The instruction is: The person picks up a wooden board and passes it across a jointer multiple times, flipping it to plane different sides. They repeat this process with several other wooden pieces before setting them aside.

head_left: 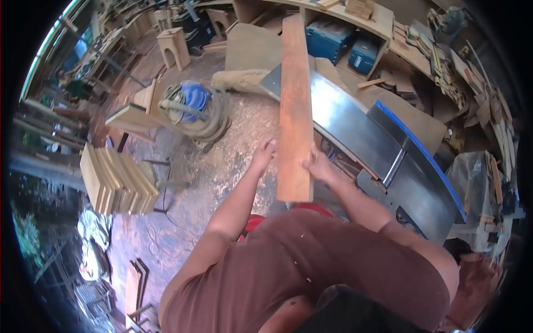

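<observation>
A long reddish-brown wooden board [296, 105] is held up in front of my body, its near end close to my shirt. My right hand [318, 164] grips the board's right edge near that end, thumb on the upper face. At the left edge, my left hand [265, 154] has its fingers curled against or under the board; part of them is hidden. The board's far part passes over the end of a jointer [347, 117], which has a shiny metal bed, a blue fence edge and a cutter area on my right.
A shop vacuum with a blue top [194, 100] stands on the shavings-strewn floor [239, 130] at left. Stacked wooden panels [116, 180] are nearer, left. Blue tool cases [328, 41] sit under a bench [377, 22]. Wood offcuts [444, 61] pile up at right.
</observation>
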Available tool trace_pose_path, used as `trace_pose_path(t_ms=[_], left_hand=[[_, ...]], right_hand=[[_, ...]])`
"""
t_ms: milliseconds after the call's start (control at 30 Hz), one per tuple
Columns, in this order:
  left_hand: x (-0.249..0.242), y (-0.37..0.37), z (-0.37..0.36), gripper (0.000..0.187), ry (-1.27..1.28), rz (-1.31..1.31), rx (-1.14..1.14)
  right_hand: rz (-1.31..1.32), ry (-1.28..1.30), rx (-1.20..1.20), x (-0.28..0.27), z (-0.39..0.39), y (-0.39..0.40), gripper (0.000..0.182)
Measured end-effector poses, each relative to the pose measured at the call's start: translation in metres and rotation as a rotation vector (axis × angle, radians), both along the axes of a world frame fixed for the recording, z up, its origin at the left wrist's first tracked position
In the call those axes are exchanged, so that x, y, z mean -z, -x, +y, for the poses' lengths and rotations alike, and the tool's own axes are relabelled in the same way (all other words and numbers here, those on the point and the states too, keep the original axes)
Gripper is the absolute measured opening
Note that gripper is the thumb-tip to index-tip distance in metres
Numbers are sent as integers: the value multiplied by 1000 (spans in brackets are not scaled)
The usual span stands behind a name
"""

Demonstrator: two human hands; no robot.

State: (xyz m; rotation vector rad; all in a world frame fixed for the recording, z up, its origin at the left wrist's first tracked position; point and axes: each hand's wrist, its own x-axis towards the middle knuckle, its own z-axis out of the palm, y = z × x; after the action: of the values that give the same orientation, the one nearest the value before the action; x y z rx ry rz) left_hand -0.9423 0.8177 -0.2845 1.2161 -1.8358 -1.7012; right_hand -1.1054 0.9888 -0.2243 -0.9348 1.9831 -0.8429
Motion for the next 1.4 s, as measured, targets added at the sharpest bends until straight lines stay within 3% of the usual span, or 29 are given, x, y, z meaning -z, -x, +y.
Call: trace_pose_path(t_ms=[67,100,167,300,367,400,467,533,633,733,800,867,967,1000,1033,1100,1200,1233,1300,1333,1367,1400], left_hand=[[-20,30,-16,48,-235,195,78],[-24,39,-22,51,-341,264,88],[-6,46,-42,57,-380,325,104],[17,27,-56,66,-406,345,219],[-4,5,-57,66,-391,241,266],[-11,-2,-60,67,-355,162,282],[0,-19,-64,67,-295,126,333],[18,-44,-56,68,-241,89,366],[69,-58,-34,76,-131,290,391],[52,-43,-41,79,-79,200,435],[28,-15,-62,81,-240,206,460],[24,10,-71,70,-786,500,211],[36,20,-82,44,-1011,634,298],[28,11,-75,44,-1014,628,310],[19,2,-67,42,-873,584,351],[2,-18,-48,35,-701,574,407],[-22,-49,-19,39,-539,619,479],[-21,-50,-11,52,-530,612,497],[-20,-47,-3,58,-411,548,555],[-34,-46,-4,65,-287,500,580],[-49,-45,-3,76,-336,479,631],[-46,-36,-3,76,-328,474,652]], right_hand=[[-439,210,148,3,-5,-20,85],[-442,200,172,9,-5,-28,85],[-730,353,187,24,-11,-38,78],[-699,377,335,54,-21,-84,75],[-550,338,616,50,-33,-127,61],[-544,335,644,57,-38,-146,61],[-373,188,841,71,-40,-182,51],[-304,95,869,52,-42,-216,49],[-230,11,837,48,-21,-245,46],[-260,-73,882,57,14,-277,45],[-228,-100,871,63,42,-296,45],[-251,-142,869,51,65,-317,49],[-407,-128,970,42,96,-354,54],[-537,-68,1060,40,105,-368,55],[-537,-60,1071,48,118,-380,55],[-824,7,1225,70,141,-409,63],[-1028,112,1197,55,139,-439,69],[-1035,104,1187,55,139,-443,72],[-1107,169,1215,54,134,-450,70],[-1169,214,1216,54,132,-447,68],[-1176,238,1224,61,133,-450,68],[-1412,430,1051,71,133,-453,64]])
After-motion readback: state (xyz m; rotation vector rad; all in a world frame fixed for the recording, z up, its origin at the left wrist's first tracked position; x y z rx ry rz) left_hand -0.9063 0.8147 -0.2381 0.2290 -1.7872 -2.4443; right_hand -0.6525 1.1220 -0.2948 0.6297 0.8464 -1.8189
